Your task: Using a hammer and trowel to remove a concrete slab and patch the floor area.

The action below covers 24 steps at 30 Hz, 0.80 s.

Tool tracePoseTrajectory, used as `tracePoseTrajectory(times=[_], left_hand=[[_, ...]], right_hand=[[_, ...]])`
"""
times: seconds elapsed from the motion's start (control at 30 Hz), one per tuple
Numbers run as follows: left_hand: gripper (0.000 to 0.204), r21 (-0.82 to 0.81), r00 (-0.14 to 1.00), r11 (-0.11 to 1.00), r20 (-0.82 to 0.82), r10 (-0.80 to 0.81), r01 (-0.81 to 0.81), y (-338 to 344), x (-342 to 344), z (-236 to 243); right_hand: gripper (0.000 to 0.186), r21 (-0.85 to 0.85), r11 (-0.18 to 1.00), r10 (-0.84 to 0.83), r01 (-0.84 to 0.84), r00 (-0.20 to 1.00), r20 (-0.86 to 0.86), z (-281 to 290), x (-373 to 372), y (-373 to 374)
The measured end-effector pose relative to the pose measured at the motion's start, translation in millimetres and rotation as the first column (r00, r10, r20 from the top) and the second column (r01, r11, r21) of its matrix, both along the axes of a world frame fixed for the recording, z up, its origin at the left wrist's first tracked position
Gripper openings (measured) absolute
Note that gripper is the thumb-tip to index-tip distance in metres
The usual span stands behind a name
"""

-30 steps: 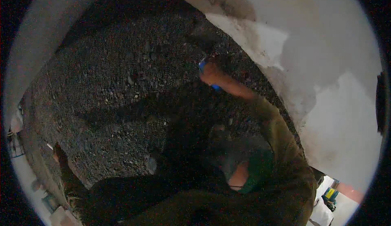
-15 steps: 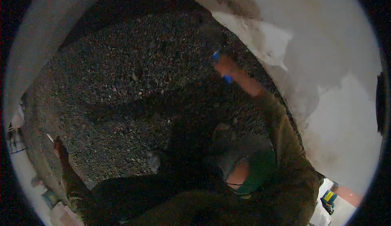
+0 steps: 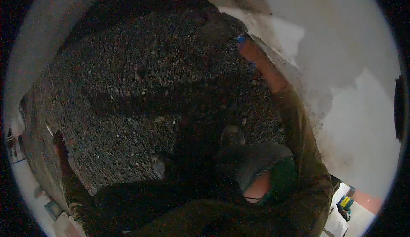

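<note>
At the far left, my left hand [image 3: 60, 145] is closed with a thin white stick [image 3: 50, 129] poking out past its fingers. It hangs in shadow above the gravel, and the stick's kind is too small to tell. My right hand [image 3: 248, 50] reaches out to the foot of a pale wall [image 3: 341, 66]. Its fingers are closed round a blue object [image 3: 241, 38], seen as a bit of blue beyond the fingers and another below the hand. The hand covers the rest of it, and blur hides its kind.
Dark loose gravel [image 3: 128, 74] with scattered small stones spreads before me. The wall curves along the right side, stained brown near its base. Shoe tips [image 3: 232, 135] show below. At the lower right lies a yellow and green package [image 3: 345, 202].
My right hand has moved away and to the right with the blue object, closer to the wall. My left hand has shifted slightly farther forward, still holding the white stick.
</note>
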<state>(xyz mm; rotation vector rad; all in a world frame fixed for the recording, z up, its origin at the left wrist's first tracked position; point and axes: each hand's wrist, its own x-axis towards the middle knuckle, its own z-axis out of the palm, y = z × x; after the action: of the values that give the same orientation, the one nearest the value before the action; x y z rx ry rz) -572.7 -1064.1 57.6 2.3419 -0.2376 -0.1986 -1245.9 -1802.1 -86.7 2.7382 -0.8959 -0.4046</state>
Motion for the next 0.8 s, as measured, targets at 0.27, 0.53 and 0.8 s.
tracePoseTrajectory(times=[0.27, 0.53, 0.8], left_hand=[[0.041, 0.1, 0.976, 0.974, -0.054, 0.211, -0.205, 82.9, -13.9, 35.3], [0.038, -0.163, 0.994, 0.986, -0.105, 0.002, -0.019, -83.7, 17.4, 32.0], [0.033, 0.236, 0.987, 0.972, 0.156, -0.039, 0.001, -31.0, 118.6, 14.1]], right_hand=[[0.035, 0.82, 0.381, -0.537, 0.427, 0.824, -0.179, 84.8, 54.6, 72.8], [0.031, 0.654, 0.751, -0.312, 0.085, 0.919, 0.239, 53.5, -33.4, 192.1], [0.033, -0.164, 0.986, 0.016, 0.035, 0.954, 0.299, 36.2, -92.6, -3.3]])
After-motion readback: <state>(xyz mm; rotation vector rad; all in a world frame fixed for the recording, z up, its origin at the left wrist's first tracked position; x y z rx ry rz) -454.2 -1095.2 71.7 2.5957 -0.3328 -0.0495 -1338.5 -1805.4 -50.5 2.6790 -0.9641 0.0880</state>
